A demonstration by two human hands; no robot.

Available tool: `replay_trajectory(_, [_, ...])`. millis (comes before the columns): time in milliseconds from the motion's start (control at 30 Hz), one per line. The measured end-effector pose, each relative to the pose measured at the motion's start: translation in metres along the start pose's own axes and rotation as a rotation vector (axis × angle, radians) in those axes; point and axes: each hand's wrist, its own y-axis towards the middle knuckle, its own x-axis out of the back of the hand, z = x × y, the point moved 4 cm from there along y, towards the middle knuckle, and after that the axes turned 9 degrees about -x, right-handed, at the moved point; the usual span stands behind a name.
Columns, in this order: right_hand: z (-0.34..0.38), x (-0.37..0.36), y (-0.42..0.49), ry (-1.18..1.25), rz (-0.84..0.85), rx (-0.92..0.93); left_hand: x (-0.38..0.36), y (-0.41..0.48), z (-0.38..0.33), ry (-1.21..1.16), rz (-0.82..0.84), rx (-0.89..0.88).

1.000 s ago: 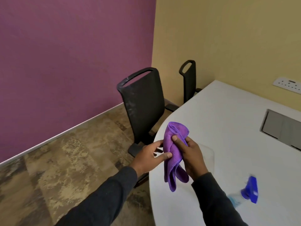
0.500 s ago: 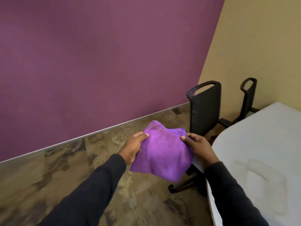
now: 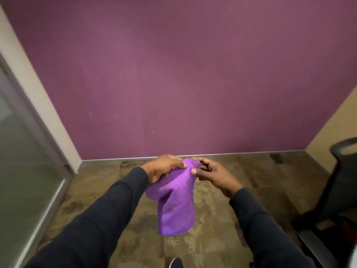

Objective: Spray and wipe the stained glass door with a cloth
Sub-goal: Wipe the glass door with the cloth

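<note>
A purple cloth hangs in front of me, bunched at its top and drooping toward the floor. My left hand grips the bunched top from the left, fingers curled round it. My right hand pinches the same top edge from the right with thumb and fingers. The frosted glass door with its grey metal frame stands at the left edge of the view, well apart from both hands. No spray bottle is in view.
A purple wall faces me, with a metal skirting strip along the patterned brown floor. A black office chair stands at the right edge. The toe of a shoe shows at the bottom.
My view has turned left: the table has left the frame and the glass door has come in. The cloth, held spread between both hands, is now gathered with my hands close together.
</note>
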Motion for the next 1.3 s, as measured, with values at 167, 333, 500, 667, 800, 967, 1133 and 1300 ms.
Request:
replay_trajectory(167, [0.022, -0.041, 0.107, 0.027, -0.017, -0.035, 0.107, 0.021, 0.022, -0.010, -0.147, 0.025])
replay_trajectory(333, [0.058, -0.092, 0.207, -0.003, 0.122, -0.053, 0.202, 0.029, 0.038, 0.048, -0.233, 0.080])
replay_trajectory(500, [0.111, -0.146, 0.288, 0.178, 0.247, -0.119, 0.286, 0.013, 0.065, 0.278, -0.191, 0.243])
replay_trajectory(667, [0.166, -0.211, 0.356, 0.316, 0.400, -0.215, 0.364, -0.001, 0.095, 0.036, -0.522, 0.155])
replay_trajectory(800, [0.198, -0.275, 0.404, 0.328, 0.489, -0.260, 0.428, -0.027, 0.108, -0.392, -0.906, -0.004])
replay_trajectory(967, [0.222, -0.369, 0.461, 0.235, 0.500, -0.236, 0.521, -0.067, 0.118, -0.523, -1.165, -0.140])
replay_trajectory(1133, [0.239, -0.462, 0.514, 0.095, 0.467, -0.193, 0.615, -0.111, 0.125, -0.370, -1.342, -0.104])
replay_trajectory(1300, [0.247, -0.550, 0.552, -0.038, 0.515, -0.165, 0.671, -0.157, 0.131, -0.315, -1.508, -0.144])
